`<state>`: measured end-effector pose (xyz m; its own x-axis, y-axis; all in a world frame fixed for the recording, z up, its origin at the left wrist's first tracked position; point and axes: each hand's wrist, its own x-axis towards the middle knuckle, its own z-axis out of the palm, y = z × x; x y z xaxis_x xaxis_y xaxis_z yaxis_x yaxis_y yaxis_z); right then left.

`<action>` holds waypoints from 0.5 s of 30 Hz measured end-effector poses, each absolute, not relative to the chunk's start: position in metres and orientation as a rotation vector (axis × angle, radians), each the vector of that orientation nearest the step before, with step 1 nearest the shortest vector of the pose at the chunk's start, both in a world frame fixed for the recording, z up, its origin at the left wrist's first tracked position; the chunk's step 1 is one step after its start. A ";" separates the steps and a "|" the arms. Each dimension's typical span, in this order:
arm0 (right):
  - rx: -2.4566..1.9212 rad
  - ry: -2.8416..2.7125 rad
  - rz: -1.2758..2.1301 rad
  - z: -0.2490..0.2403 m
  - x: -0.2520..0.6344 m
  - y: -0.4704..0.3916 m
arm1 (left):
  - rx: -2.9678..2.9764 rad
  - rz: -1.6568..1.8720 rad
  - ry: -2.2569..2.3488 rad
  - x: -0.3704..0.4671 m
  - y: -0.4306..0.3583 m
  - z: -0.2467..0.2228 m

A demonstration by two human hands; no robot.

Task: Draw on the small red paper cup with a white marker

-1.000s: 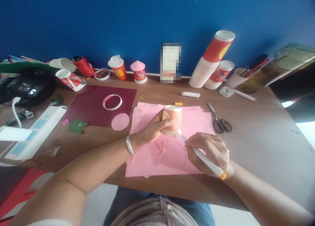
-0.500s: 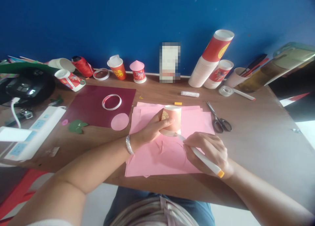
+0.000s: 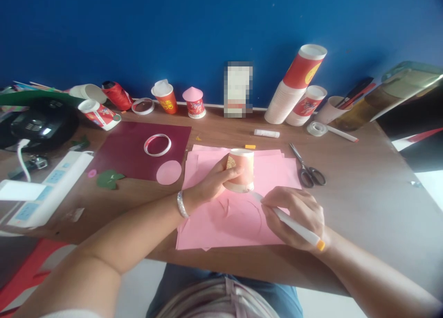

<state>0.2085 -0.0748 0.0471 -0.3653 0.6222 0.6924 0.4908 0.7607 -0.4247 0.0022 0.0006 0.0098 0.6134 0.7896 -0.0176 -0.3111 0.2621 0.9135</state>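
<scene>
My left hand (image 3: 221,176) is wrapped around a red-and-white paper cup (image 3: 246,165) with a gold print, held above a stack of pink paper sheets (image 3: 221,230). In my right hand (image 3: 296,212) is a white craft knife (image 3: 299,229) with an orange end, gripped like a pen. Its thin blade points toward the lower edge of the cup, with a small gap between them. My right fingers hide part of the knife's handle. Curved cut lines show in the pink sheet below the hands.
Black scissors (image 3: 307,170), a glue stick (image 3: 266,133) and an orange cap (image 3: 250,147) lie near the paper. Stacked cups (image 3: 287,99) and a tape roll (image 3: 316,129) stand right. Left are a maroon sheet (image 3: 121,147), a cut cup ring (image 3: 157,145) and a power strip (image 3: 55,184).
My right hand has drawn the craft knife slightly right and down, away from the cup's lower edge. My left hand with the cup has barely moved.
</scene>
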 end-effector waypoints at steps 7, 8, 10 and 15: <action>-0.728 -2.054 0.163 0.046 0.207 -0.072 | 1.074 0.812 0.495 0.003 0.001 0.010; -0.722 -2.056 0.164 0.045 0.207 -0.072 | 1.075 0.813 0.494 0.003 0.002 0.010; -0.724 -2.055 0.166 0.045 0.206 -0.072 | 1.075 0.813 0.494 0.003 0.002 0.010; -0.736 -2.063 0.167 0.045 0.206 -0.071 | 1.088 0.809 0.474 0.003 0.001 0.010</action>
<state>0.2058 -0.0713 0.0454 -0.4081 0.5605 0.7206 0.4375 0.8129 -0.3846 0.0027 0.0012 0.0103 0.6309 0.7747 0.0423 -0.3416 0.2284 0.9116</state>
